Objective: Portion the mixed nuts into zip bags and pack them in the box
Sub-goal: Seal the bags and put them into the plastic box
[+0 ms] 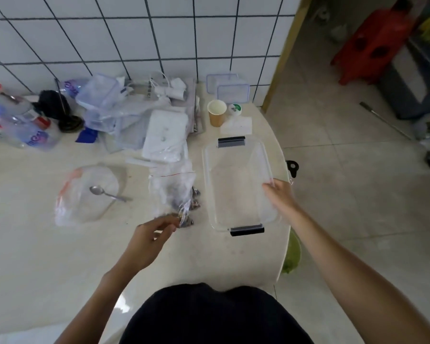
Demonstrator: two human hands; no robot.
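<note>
A clear plastic box with black clips at both ends stands on the pale table, and nothing lies inside it. My right hand grips its right rim. Left of the box lie zip bags of mixed nuts, clear with a red seal line, piled together and blurred. My left hand pinches the near corner of one of these bags. Further left, a metal spoon rests in a clear bowl lined with a plastic bag.
Against the tiled wall stand water bottles, a heap of plastic bags and containers, a paper cup and lidded boxes. The table's curved edge runs just right of the box; beyond it is floor and a red stool.
</note>
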